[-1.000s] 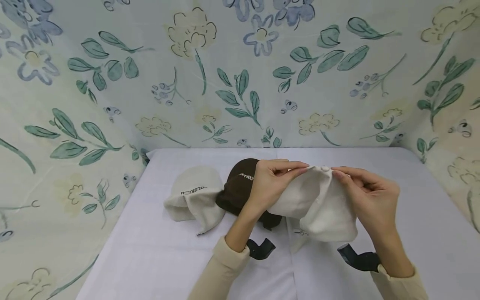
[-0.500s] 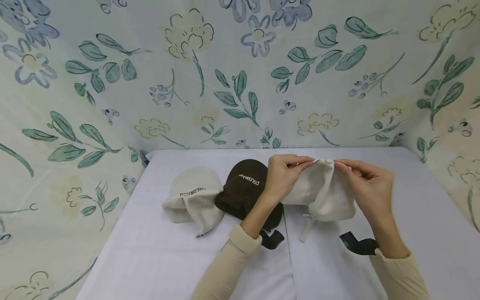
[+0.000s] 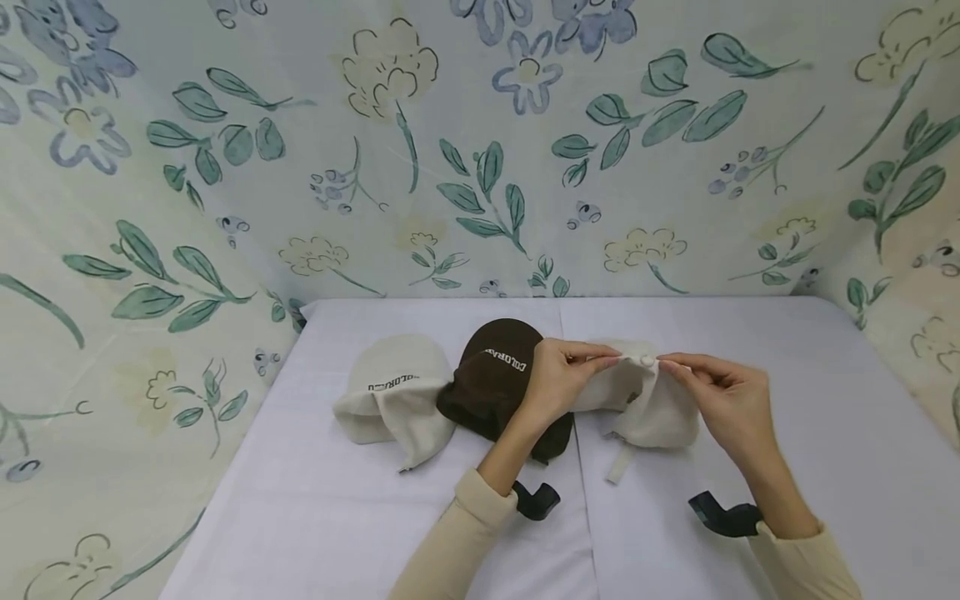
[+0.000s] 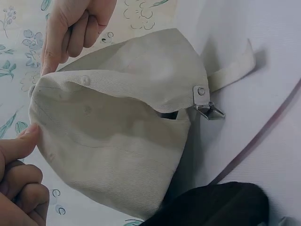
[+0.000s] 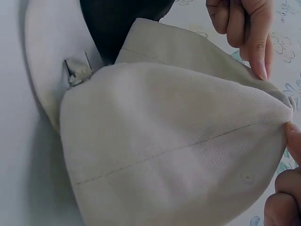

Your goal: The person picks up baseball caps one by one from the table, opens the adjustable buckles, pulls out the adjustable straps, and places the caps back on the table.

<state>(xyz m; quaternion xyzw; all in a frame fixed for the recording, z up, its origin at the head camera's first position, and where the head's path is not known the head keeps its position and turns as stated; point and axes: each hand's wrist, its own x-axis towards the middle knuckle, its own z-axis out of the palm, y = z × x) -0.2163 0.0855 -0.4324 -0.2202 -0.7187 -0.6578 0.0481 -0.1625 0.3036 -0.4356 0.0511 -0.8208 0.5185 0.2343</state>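
A cream baseball cap hangs crown-up at the right of the table, its fabric creased inward between my hands. My left hand pinches the crown just left of the top button. On the button's other side, the thumb and forefinger of my right hand pinch the cloth. The cap's back strap dangles toward the table, and its metal buckle shows in the left wrist view. A brown cap with white lettering sits beside my left hand, partly covered by that hand. The held cap's brim is not clearly visible.
Another cream cap with dark lettering rests left of the brown one. White cloth covers the table. A floral curtain stands behind it and along both sides. Black wrist mounts jut inward from both sleeves.
Both hands rose slightly with the cream cap, then lowered it toward the table. My left hand has shifted right and my right hand slightly left. Both pinches stay on the crown.
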